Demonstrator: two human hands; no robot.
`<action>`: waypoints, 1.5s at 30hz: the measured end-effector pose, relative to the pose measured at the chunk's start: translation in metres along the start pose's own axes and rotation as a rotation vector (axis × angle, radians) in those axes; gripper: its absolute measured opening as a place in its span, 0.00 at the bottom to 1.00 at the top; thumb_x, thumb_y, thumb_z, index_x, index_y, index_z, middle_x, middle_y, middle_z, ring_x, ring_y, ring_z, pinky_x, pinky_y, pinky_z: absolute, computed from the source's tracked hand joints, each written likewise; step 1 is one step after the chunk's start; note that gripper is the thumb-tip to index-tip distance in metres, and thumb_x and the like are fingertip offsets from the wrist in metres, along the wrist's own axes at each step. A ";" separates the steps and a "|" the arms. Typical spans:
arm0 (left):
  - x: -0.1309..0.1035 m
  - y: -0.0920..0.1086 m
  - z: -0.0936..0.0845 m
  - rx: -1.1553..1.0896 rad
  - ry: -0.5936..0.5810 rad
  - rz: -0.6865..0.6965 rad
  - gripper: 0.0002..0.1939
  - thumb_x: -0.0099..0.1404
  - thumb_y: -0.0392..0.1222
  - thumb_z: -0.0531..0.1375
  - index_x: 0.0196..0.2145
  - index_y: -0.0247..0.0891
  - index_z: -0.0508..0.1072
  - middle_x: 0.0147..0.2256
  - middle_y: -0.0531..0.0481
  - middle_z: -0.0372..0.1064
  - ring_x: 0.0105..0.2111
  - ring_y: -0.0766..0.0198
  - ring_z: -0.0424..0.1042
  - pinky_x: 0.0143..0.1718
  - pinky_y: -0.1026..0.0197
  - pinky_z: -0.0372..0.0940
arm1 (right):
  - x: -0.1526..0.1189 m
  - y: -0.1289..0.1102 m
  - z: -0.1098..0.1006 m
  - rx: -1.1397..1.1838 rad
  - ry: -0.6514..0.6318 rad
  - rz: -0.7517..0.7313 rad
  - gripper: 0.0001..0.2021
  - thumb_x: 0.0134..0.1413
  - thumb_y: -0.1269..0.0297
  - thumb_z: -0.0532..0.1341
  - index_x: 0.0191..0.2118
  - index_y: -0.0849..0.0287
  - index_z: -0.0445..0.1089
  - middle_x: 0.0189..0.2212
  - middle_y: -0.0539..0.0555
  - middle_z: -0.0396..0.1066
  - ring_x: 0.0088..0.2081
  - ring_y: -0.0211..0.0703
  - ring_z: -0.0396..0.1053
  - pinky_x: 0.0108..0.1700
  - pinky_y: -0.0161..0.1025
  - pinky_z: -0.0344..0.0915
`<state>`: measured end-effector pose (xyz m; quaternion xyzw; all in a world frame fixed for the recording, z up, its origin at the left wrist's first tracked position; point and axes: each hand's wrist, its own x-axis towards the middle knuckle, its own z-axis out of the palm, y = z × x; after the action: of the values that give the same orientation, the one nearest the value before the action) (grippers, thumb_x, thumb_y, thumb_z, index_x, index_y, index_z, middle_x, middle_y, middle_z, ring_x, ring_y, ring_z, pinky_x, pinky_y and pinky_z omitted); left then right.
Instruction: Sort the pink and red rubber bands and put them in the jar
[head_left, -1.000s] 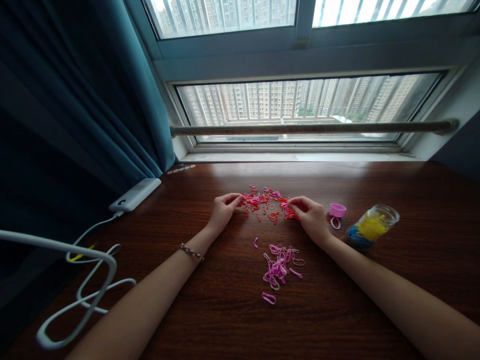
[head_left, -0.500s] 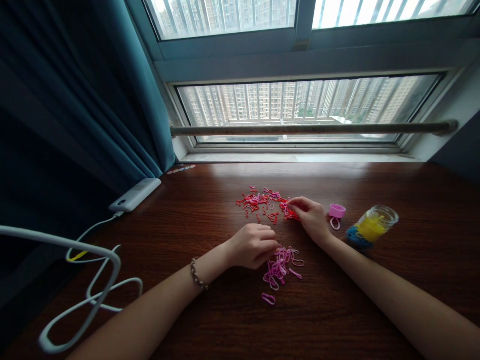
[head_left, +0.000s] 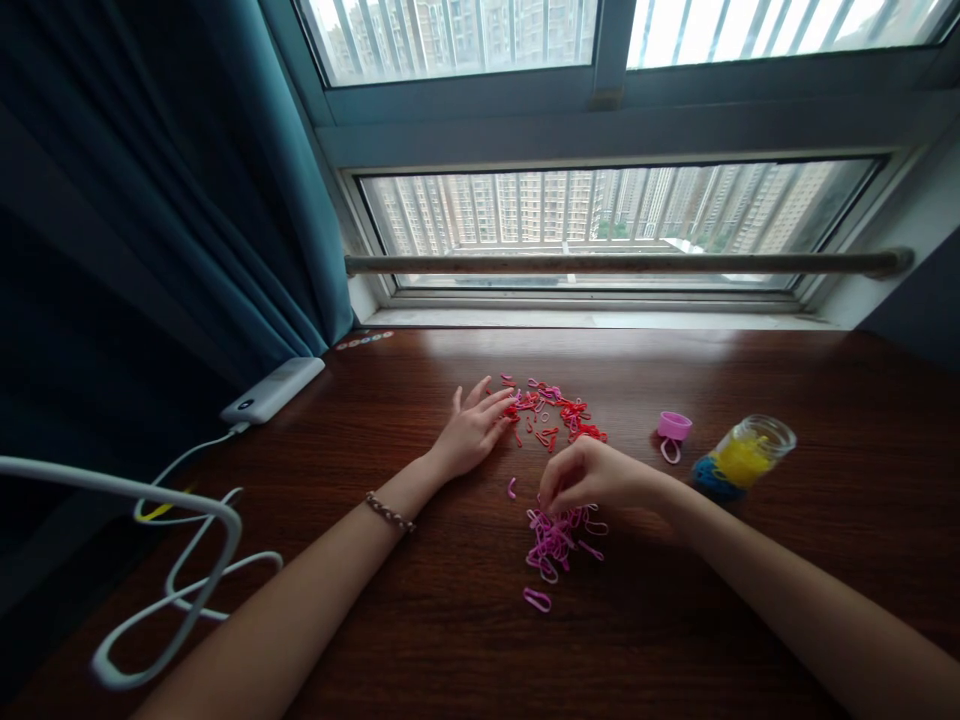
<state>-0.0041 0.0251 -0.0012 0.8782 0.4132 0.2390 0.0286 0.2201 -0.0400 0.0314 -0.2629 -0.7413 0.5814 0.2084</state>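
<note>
My left hand (head_left: 471, 433), fingers spread, reaches over the left edge of a mixed pile of red and pink clips (head_left: 574, 415). Nothing shows in its grasp. Nearer to me lies a pile of pink-purple clips (head_left: 551, 545). My right hand (head_left: 581, 477) is over the top of that pile, its fingers pinched together and pointing down; whatever they hold is too small to make out. One pink clip (head_left: 512, 488) lies alone between the hands, and another (head_left: 537, 599) rests just below the near pile.
A glass jar (head_left: 744, 457) with yellow and blue clips lies tilted at the right, beside a pink lid with a loop (head_left: 674, 426). At the left are a white power bank (head_left: 274, 390), white cables (head_left: 225, 510) and a blue curtain (head_left: 285, 200).
My left hand has moved from the near pile up and left to the mixed pile and opened. My right hand has come down from the mixed pile to the near one. A lone clip now shows between them.
</note>
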 end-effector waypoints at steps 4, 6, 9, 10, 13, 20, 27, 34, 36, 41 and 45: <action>-0.001 -0.001 0.004 -0.010 -0.120 -0.006 0.19 0.65 0.46 0.47 0.54 0.52 0.59 0.55 0.51 0.58 0.60 0.51 0.41 0.54 0.33 0.27 | 0.000 -0.001 0.000 -0.180 -0.012 -0.127 0.11 0.46 0.58 0.62 0.31 0.59 0.75 0.29 0.52 0.74 0.31 0.40 0.71 0.33 0.33 0.66; -0.001 0.000 0.004 -0.013 -0.126 -0.009 0.19 0.65 0.46 0.47 0.54 0.51 0.59 0.55 0.50 0.58 0.60 0.52 0.42 0.54 0.33 0.27 | 0.002 0.004 -0.005 -0.274 0.220 -0.178 0.11 0.50 0.58 0.59 0.33 0.59 0.74 0.30 0.53 0.74 0.32 0.40 0.70 0.35 0.35 0.66; -0.001 0.001 0.003 -0.021 -0.110 0.009 0.19 0.65 0.46 0.47 0.54 0.50 0.59 0.55 0.49 0.59 0.60 0.53 0.44 0.55 0.34 0.28 | 0.006 0.021 -0.014 -0.544 0.558 -0.222 0.12 0.56 0.61 0.55 0.41 0.58 0.72 0.39 0.55 0.72 0.42 0.44 0.67 0.47 0.43 0.62; -0.001 0.002 0.003 -0.028 -0.091 0.017 0.19 0.65 0.45 0.47 0.54 0.49 0.59 0.54 0.49 0.59 0.59 0.53 0.45 0.55 0.35 0.29 | 0.007 0.027 -0.015 -0.659 0.592 -0.213 0.13 0.56 0.61 0.55 0.45 0.57 0.70 0.43 0.56 0.70 0.47 0.46 0.63 0.51 0.46 0.59; -0.001 0.002 0.001 -0.076 0.025 0.041 0.18 0.65 0.40 0.47 0.52 0.44 0.62 0.53 0.47 0.61 0.57 0.57 0.51 0.57 0.41 0.35 | 0.009 0.042 -0.014 -0.947 0.550 -0.121 0.19 0.56 0.58 0.55 0.53 0.55 0.63 0.52 0.55 0.62 0.56 0.53 0.50 0.57 0.55 0.47; -0.003 0.008 -0.001 -0.379 0.287 -0.062 0.08 0.61 0.40 0.54 0.36 0.38 0.71 0.36 0.47 0.71 0.39 0.62 0.69 0.43 0.60 0.62 | 0.010 0.047 -0.008 -1.112 0.522 -0.027 0.19 0.59 0.57 0.50 0.55 0.54 0.60 0.53 0.53 0.61 0.57 0.53 0.48 0.59 0.58 0.42; -0.004 0.015 -0.004 -0.494 0.272 -0.190 0.07 0.58 0.43 0.58 0.31 0.38 0.72 0.32 0.48 0.72 0.34 0.61 0.71 0.39 0.60 0.64 | 0.008 0.042 -0.013 -0.841 0.719 -0.235 0.15 0.59 0.63 0.50 0.47 0.58 0.68 0.46 0.58 0.67 0.50 0.48 0.61 0.53 0.49 0.57; -0.002 0.012 0.000 -0.668 0.294 -0.282 0.10 0.54 0.45 0.60 0.30 0.35 0.72 0.31 0.47 0.72 0.34 0.61 0.71 0.37 0.60 0.66 | 0.003 0.034 -0.015 -0.428 1.044 -0.197 0.10 0.53 0.60 0.57 0.34 0.58 0.73 0.35 0.55 0.73 0.38 0.46 0.69 0.42 0.41 0.65; -0.001 0.015 -0.001 -0.725 0.276 -0.280 0.10 0.54 0.45 0.61 0.29 0.35 0.71 0.32 0.46 0.72 0.34 0.61 0.71 0.38 0.60 0.66 | 0.002 0.031 -0.016 -0.264 1.068 -0.140 0.11 0.50 0.57 0.59 0.32 0.60 0.73 0.31 0.56 0.73 0.34 0.46 0.70 0.38 0.40 0.66; -0.004 0.038 -0.011 -0.800 -0.018 -0.131 0.11 0.55 0.47 0.60 0.27 0.34 0.72 0.29 0.45 0.72 0.31 0.62 0.71 0.35 0.61 0.66 | 0.000 0.021 -0.011 0.034 0.938 -0.143 0.18 0.51 0.53 0.57 0.20 0.61 0.69 0.19 0.54 0.71 0.23 0.42 0.69 0.31 0.38 0.66; -0.008 0.061 -0.013 -0.723 -0.312 0.198 0.10 0.56 0.46 0.60 0.27 0.38 0.75 0.26 0.46 0.72 0.29 0.62 0.69 0.35 0.59 0.64 | -0.001 0.019 -0.002 -0.012 0.913 -0.200 0.23 0.55 0.54 0.53 0.14 0.60 0.66 0.16 0.53 0.68 0.19 0.39 0.65 0.30 0.37 0.64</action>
<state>0.0291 -0.0234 0.0224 0.8728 0.2066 0.2345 0.3749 0.2249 -0.0361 0.0135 -0.4204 -0.5987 0.3791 0.5666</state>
